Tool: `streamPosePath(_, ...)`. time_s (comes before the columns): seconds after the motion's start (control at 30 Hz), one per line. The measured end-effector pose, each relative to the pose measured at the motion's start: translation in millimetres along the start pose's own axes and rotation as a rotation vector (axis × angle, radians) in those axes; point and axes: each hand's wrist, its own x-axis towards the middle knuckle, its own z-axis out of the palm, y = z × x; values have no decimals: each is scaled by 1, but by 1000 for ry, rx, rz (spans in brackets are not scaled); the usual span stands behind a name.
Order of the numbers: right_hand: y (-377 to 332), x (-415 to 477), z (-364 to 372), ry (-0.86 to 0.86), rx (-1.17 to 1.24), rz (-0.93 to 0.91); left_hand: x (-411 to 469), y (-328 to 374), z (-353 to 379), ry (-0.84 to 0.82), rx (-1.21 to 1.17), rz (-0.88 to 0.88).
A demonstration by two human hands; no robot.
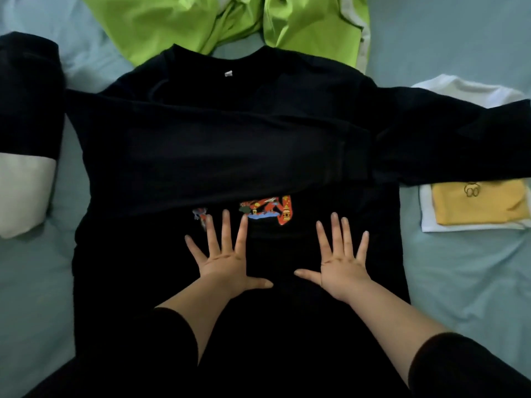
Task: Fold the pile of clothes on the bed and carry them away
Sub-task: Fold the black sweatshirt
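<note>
A black long-sleeved sweatshirt (201, 156) lies spread on the bed, collar away from me. One sleeve is folded across the chest and partly covers a red and blue print (270, 212). The other sleeve (459, 139) stretches out to the right. My left hand (225, 258) and my right hand (342, 264) lie flat on the lower front of the sweatshirt, fingers spread and straight, thumbs pointing toward each other. Neither hand holds anything.
Bright green trousers (218, 21) lie crumpled beyond the collar. At the right, a folded yellow garment (477, 205) sits on folded white ones (465, 90). At the left is a black and white garment (26, 139). The bedsheet (459, 282) is pale blue.
</note>
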Motion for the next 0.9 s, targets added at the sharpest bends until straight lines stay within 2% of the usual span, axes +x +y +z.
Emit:
streamPosePath(0.23,7,2,6,49,22,-78,-5,8,-1,12,-10,-57)
streamPosePath(0.37,14,-3,0,53,54,-180,-16,16,-5,44,-62,-167)
streamPosePath(0.43,23,-11,-6,16,102,-287,-23,40,-12,59,-218,-263)
streamPosePath(0.53,55,-24,-21,30,238,-501,-26,119,-19,166,-593,-417)
streamPosePath(0.6,92,-32,-37,141,427,-562,-28,183,-24,202,-671,-358)
streamPosePath(0.67,140,-38,-54,372,581,-461,-27,237,-26,214,-661,-156)
streamPosePath(0.77,215,-29,-81,676,597,-280,-18,280,-31,196,-596,32)
streamPosePath(0.83,251,-10,-97,699,567,-173,-11,288,-34,172,-518,38)
streamPosePath(0.9,273,14,-110,601,452,-95,-7,284,-37,154,-488,29)
